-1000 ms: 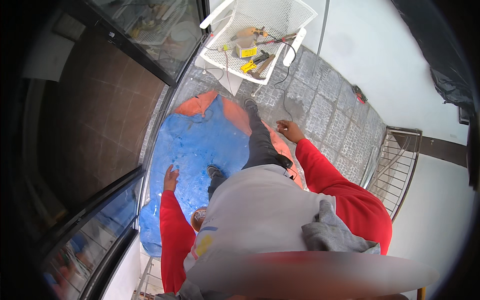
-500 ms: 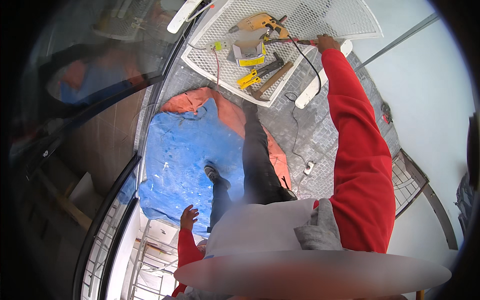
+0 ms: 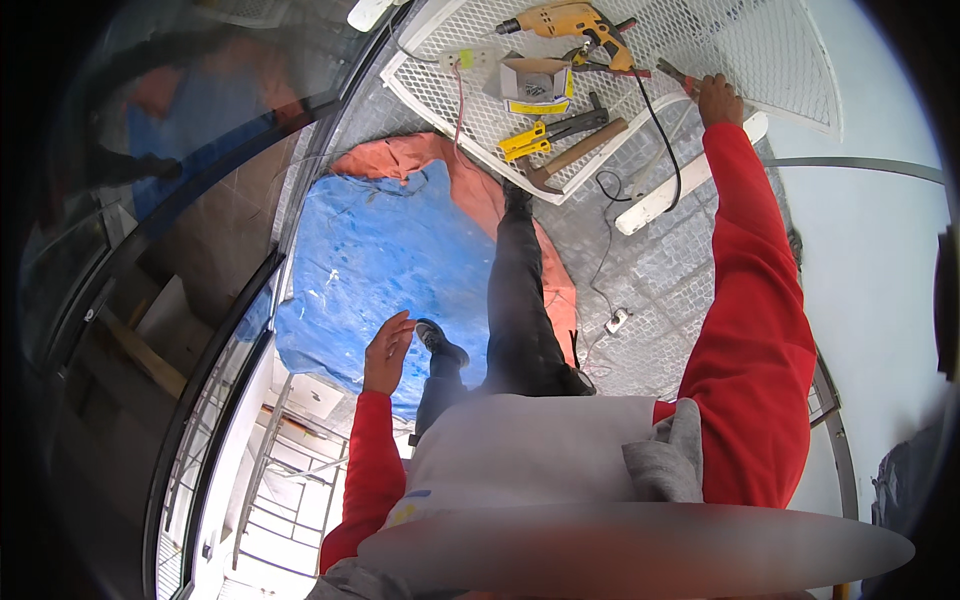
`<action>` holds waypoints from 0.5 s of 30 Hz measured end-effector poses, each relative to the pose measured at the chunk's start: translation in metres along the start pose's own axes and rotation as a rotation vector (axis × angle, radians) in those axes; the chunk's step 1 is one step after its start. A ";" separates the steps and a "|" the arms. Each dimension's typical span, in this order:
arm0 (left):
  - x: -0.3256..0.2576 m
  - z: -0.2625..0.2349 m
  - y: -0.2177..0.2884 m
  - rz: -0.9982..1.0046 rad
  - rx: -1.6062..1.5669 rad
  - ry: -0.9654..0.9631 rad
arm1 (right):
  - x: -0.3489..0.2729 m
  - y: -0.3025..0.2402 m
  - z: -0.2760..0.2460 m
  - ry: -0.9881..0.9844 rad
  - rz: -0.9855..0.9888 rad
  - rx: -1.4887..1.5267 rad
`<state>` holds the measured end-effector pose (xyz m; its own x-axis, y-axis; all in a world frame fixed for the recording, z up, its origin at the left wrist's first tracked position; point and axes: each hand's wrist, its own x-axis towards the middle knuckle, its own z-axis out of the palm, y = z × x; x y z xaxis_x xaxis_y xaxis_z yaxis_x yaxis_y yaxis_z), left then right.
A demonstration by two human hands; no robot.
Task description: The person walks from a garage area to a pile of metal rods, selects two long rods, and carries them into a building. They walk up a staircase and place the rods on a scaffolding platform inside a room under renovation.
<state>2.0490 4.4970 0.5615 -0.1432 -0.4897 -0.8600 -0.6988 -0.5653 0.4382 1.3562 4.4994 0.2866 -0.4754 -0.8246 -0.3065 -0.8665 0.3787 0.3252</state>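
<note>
My right hand point(image 3: 720, 100) reaches out over the right part of a white mesh panel point(image 3: 740, 45). It is closed on what look like red-handled pliers point(image 3: 676, 74), their dark jaws pointing up and left. My left hand point(image 3: 388, 352) is raised above the blue tarp with its fingers stretched out, holding nothing. On the panel lie a yellow drill point(image 3: 560, 19), an open small box point(image 3: 535, 85) of small metal pieces, a yellow-and-black hand tool point(image 3: 527, 141) and a hammer point(image 3: 585, 150) with a wooden handle. Another red-handled tool lies partly hidden beside the drill.
A blue tarp point(image 3: 360, 260) with an orange one point(image 3: 390, 155) under it covers the floor. Dark cords run across the paving to a white socket point(image 3: 617, 321). A power strip point(image 3: 467, 59) rests on the panel. Glass doors stand left, a pale wall point(image 3: 870, 250) right.
My right hand has moved right, drawing the red-handled pliers away from the drill. My left hand has risen further into view. The view has shifted a little.
</note>
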 end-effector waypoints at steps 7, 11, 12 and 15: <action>0.081 0.085 0.126 0.426 -0.143 -0.106 | -0.098 -0.033 -0.150 0.417 -0.023 0.607; 0.099 0.119 0.175 0.602 0.121 0.093 | -0.178 -0.128 -0.249 0.109 -0.289 1.200; 0.100 0.120 0.177 0.522 0.058 0.067 | -0.195 -0.153 -0.265 -0.100 -0.270 1.322; 0.100 0.103 0.154 0.366 -0.300 0.155 | -0.228 -0.220 -0.269 -0.278 -0.500 1.484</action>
<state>1.8547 4.4295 0.5161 -0.2199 -0.7717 -0.5968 -0.3865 -0.4928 0.7796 1.6960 4.4915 0.5262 0.0228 -0.9502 -0.3108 -0.2307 0.2975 -0.9264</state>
